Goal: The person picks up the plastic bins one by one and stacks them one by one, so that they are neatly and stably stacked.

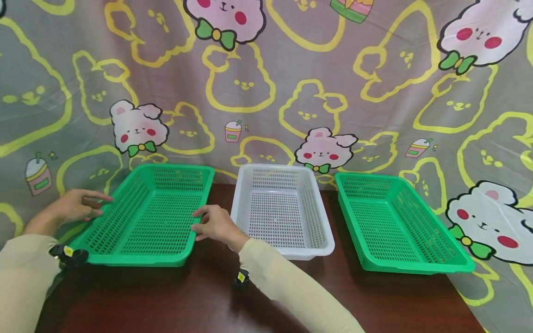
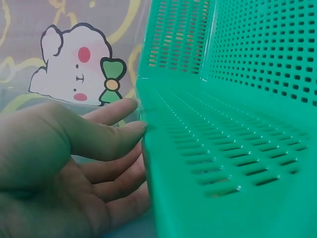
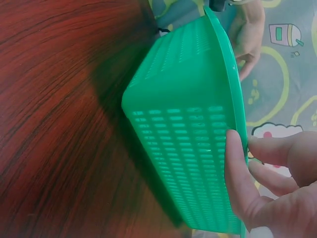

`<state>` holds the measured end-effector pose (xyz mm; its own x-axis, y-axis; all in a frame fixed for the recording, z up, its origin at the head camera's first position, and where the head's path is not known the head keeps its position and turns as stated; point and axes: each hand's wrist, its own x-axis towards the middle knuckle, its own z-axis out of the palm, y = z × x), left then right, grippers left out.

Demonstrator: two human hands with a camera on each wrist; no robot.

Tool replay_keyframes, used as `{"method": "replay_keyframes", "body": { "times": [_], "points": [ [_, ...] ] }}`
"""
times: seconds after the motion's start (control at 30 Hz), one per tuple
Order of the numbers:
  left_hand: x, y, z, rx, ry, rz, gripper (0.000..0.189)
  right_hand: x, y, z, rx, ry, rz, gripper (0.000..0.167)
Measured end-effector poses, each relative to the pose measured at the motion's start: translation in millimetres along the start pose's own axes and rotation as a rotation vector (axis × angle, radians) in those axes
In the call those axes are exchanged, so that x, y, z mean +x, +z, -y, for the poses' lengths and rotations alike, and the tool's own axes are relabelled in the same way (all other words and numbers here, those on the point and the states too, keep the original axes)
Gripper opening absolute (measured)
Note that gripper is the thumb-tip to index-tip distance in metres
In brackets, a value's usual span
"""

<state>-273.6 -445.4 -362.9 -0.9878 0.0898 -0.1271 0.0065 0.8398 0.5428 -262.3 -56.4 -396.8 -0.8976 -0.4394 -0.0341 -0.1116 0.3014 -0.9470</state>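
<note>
The left green plastic basket (image 1: 162,222) has slotted walls and floor, with nothing in it. On its left side, my left hand (image 1: 81,206) has its fingers loosely spread. In the left wrist view, the thumb and fingertips of my left hand (image 2: 84,158) are right at the rim, outside the green basket (image 2: 237,148). At the opposite side my right hand (image 1: 216,224) pinches the rim. In the right wrist view, one digit of my right hand (image 3: 277,183) lies along the outer wall of the basket (image 3: 188,144), the others over the rim.
A white basket (image 1: 306,252) stands in the middle, just right of my right hand. Another green basket (image 1: 374,261) sits farther right. All are on a dark brown wooden table (image 1: 175,300). A cartoon-printed curtain (image 1: 258,125) hangs behind.
</note>
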Motion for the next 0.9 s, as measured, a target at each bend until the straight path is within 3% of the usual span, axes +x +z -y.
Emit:
{"method": "replay_keyframes", "body": {
  "times": [0.57,0.9],
  "points": [
    [-5.1,-6.5,-11.6,-0.036,-0.009,-0.033,0.052,0.7,-24,11,-0.148,-0.053,-0.028,0.034],
    [-11.6,-6.7,-24.7,-0.038,0.017,-0.045,0.053,-3.4,-38,19,-0.208,-0.095,-0.023,0.033]
  ]
}}
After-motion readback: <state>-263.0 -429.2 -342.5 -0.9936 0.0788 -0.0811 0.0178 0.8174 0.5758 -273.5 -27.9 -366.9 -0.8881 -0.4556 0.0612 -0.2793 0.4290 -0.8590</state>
